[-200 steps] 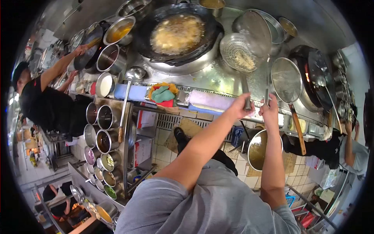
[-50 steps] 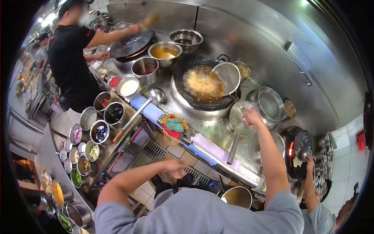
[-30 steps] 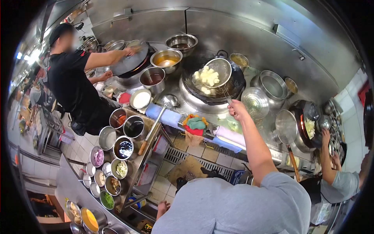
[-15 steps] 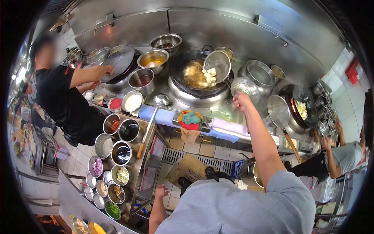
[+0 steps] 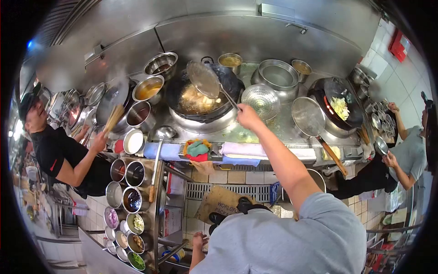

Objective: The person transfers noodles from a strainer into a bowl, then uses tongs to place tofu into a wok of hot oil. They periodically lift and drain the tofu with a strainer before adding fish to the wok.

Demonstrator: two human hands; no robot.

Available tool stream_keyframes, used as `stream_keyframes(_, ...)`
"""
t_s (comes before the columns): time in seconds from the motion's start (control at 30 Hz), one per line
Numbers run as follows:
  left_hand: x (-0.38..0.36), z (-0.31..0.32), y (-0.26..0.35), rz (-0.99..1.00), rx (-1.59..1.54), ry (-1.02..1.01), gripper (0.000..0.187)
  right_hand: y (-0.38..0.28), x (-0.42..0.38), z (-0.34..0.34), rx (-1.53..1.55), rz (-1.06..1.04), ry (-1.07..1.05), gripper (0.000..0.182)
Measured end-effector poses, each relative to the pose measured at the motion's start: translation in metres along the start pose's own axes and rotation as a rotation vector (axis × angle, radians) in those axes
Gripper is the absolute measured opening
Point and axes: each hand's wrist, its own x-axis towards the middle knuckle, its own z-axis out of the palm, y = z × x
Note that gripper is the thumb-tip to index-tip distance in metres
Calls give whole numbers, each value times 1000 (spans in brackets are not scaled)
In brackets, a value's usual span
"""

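My right hand (image 5: 249,117) is closed around the handle of a mesh strainer (image 5: 203,80), with my arm stretched over the stove. The strainer is tipped above a large black wok (image 5: 177,92), partly covering it. Pale food (image 5: 197,97) bubbles in brownish oil there, and a few whitish pieces show by the strainer's lower rim. My left hand (image 5: 199,240) hangs low beside my body, fingers loosely bent and apart, holding nothing. Just left of the right forearm lies a perforated ladle (image 5: 260,101).
Left, a metal counter carries several bowls of sauces and cut ingredients, with a long-handled ladle (image 5: 157,169) along it. Folded towels (image 5: 244,150) line the stove edge. A co-worker at left holds a bamboo brush (image 5: 114,118); another person stands right, near a wok of cabbage (image 5: 339,108).
The strainer has tipped over the wok, and the white cubes seen on it are mostly off. The view has shifted. The left co-worker now has a bamboo brush up.
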Motion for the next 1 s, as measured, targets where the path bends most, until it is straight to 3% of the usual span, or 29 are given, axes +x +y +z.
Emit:
stream_keyframes(0.1,-6,6,-10,-29,-100,58,19,23,20,-12,89,45,88,35)
stream_keyframes(0.13,-7,6,-12,-33,-120,75,18,16,26,-18,-9,66,130,39)
stream_keyframes(0.2,-12,8,-16,-40,-159,107,17,-1,27,-27,-50,53,245,25)
stream_keyframes(0.33,-18,18,-16,-46,-164,135,15,22,60,14,-91,127,258,23)
stream_keyframes(0.4,-17,22,-13,-50,-134,135,15,32,68,32,75,240,183,23)
stream_keyframes(0.43,-16,24,-12,-56,-150,130,15,30,66,37,306,372,67,26)
stream_keyframes(0.47,-15,28,-12,-63,-167,123,16,31,66,36,304,376,60,26)
stream_keyframes(0.53,-8,27,-14,-69,-274,69,18,25,61,29,1203,640,-130,28)
stream_keyframes(0.57,-10,32,-2,-65,-266,117,19,22,57,19,1293,671,-149,22)
stream_keyframes(0.73,-26,35,5,-22,-405,228,21,48,49,-14,1318,619,-268,19)
stream_keyframes(0.8,-32,24,-20,77,-402,129,19,50,46,-32,1367,654,-202,20)
stream_keyframes(0.87,-34,15,-52,102,-490,169,19,71,52,-48,1387,662,-144,25)
stream_keyframes(0.93,-64,19,-52,9,-543,273,15,88,61,-65,1394,488,-274,24)
stream_keyframes(1.0,-83,16,-83,-42,-614,362,12,84,70,-79,1151,442,17,20)
